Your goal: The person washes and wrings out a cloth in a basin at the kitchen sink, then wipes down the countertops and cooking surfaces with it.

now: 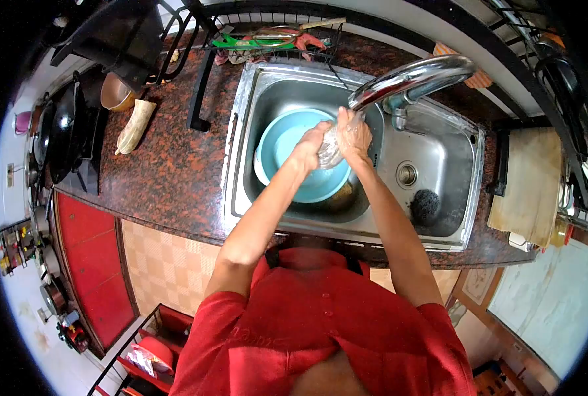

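Note:
Over a light blue basin in the left sink bowl, both hands hold a wet, translucent item that I cannot identify. My left hand grips it from the left side, fingers wrapped round it. On its right and upper side, my right hand is closed on it, just below the faucet spout. Water seems to run over the fingers. The basin stands in the steel sink.
A dark scrubber lies in the right bowl near the drain. Left on the counter are a pale root-like item and an orange bowl. A wire rack stands behind; a board is at right.

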Tool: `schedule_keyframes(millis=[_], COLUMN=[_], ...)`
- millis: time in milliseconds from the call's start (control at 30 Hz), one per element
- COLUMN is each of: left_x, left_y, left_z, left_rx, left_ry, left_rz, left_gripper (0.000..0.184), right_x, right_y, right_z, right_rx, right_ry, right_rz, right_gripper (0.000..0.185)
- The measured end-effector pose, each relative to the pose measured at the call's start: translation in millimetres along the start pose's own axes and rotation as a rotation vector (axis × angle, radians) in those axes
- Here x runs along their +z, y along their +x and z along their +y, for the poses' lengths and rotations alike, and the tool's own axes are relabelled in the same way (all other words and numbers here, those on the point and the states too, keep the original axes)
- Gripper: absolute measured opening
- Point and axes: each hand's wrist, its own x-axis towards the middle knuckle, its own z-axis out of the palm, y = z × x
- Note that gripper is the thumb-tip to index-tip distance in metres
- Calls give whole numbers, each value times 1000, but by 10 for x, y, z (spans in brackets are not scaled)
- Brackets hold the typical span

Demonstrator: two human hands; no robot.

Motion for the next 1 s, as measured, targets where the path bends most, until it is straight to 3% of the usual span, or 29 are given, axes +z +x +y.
schedule_keyframes(millis=[67,100,167,200,233,300,333,367,400,433,467,500,567,600,633,667,700,733,767,800,833,867,900,933,1000], left_x=[-44,-94,-112,-35,25,119,161,120,49,17,-46,-118,-291,-450,-466,-474,-471,-532,-444,-324,-214,-238,-342,-458,-571], left_y=[-74,-104,-164,-192,-205,-228,-303,-291,-257,-268,-299,-331,-353,-298,-330,-363,-379,-272,-229,-153,-76,139,223,278,402], left_z=[119,166,266,222,194,168,201,184,154,140,143,163,188,91,62,31,15,-48,-70,-95,-113,-134,-140,-143,-182], left_rx=[80,83,118,162,160,269,212,215,312,404,331,327,115,146,143,229,314,367,368,374,372,271,271,181,67], left_ry=[231,224,352,465,462,862,635,635,642,645,685,683,1079,988,992,855,715,527,526,216,-96,-167,-169,-273,-358], left_rz=[216,222,272,296,295,321,184,184,-10,-205,-100,-100,-116,-93,-97,0,95,85,84,81,77,135,135,-175,-672], left_gripper=[54,54,68,77,77,79,68,68,60,55,67,67,50,37,37,34,31,25,25,28,35,44,44,42,37], right_x=[96,407,244,168,45,16,-18,-42,-110,-93,-74,-65,-107,-169,-220,-144,-44,48,16,16,43,76,178,161,-21], right_y=[4,113,43,-21,-109,-116,-23,32,17,25,40,58,131,166,193,222,205,185,169,44,-66,-182,-349,-431,-506], right_z=[240,723,610,475,179,111,86,50,47,64,103,147,227,227,235,340,428,490,380,248,95,0,-119,-214,-489], right_rx=[88,256,169,169,-57,-275,-85,107,52,52,110,169,179,163,149,231,231,411,593,646,568,519,297,299,-34], right_ry=[169,520,873,871,691,504,518,530,539,541,570,595,637,687,737,936,935,1030,1120,1180,1060,975,937,936,638], right_rz=[-68,-181,-286,-289,-285,-270,-409,-547,-496,-496,-406,-317,-244,-189,-130,-136,-133,-119,-106,-174,-245,-335,-273,-273,-126], right_gripper=[29,28,21,21,28,37,37,38,15,15,13,12,9,9,12,14,14,14,15,17,14,18,14,14,12])
